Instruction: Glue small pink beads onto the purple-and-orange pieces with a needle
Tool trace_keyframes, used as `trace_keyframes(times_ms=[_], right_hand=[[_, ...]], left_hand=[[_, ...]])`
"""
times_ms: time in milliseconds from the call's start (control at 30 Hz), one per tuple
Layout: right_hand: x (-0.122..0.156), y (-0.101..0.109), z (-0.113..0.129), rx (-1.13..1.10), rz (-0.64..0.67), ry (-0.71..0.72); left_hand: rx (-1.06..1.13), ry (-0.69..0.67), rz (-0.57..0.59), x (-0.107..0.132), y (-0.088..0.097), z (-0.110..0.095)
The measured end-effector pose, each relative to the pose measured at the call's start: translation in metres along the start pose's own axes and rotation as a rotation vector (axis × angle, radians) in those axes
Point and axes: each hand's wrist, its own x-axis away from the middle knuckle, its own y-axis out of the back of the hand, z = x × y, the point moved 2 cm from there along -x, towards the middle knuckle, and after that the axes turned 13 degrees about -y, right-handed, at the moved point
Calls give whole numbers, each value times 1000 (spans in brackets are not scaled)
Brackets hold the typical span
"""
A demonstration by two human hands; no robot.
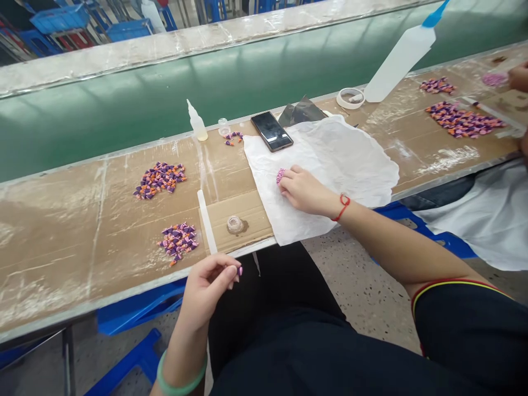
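Between the thumb and fingers of my left hand (214, 283) is a small purple piece (240, 270), held just off the table's front edge. My right hand (303, 190) rests on a white cloth (350, 148), its fingertips at a little heap of tiny pink pieces (280, 175). Whether those fingers pinch one of them I cannot make out. A small clear dish (235, 224) sits on a cardboard sheet (220, 212), beside a white strip (207, 223). Two piles of purple, pink and orange pieces, a nearer pile (179, 242) and a farther pile (160, 180), lie to the left.
Along the back stand a small dropper bottle (197, 124), a phone (272, 131), a tape roll (350, 98) and a large white bottle (400, 63) with a blue nozzle. At right, another person's hand (518, 76) is near more piles (464, 120). A green belt (165, 99) runs behind.
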Motion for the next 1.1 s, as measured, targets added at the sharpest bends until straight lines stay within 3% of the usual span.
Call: trace_keyframes(times_ms=[100,233,467,633,867,1100], right_hand=[[6,3,10,17,-21,27],[24,23,41,-145,-114,176],[45,54,89,-248,-145,365],[45,53,97,-209,-152,387],[45,55,99,-383,-174,288],[47,58,102,-276,-272,362]], left_hand=[[-100,-32,-11,-12,-12,-8],[-226,-139,0,-36,-32,-19],[-163,-194,64,-60,-51,-22],[-151,-189,50,-57,-51,-20],[-112,-172,-29,-53,-49,-18],[-150,-200,-20,-49,-49,-23]])
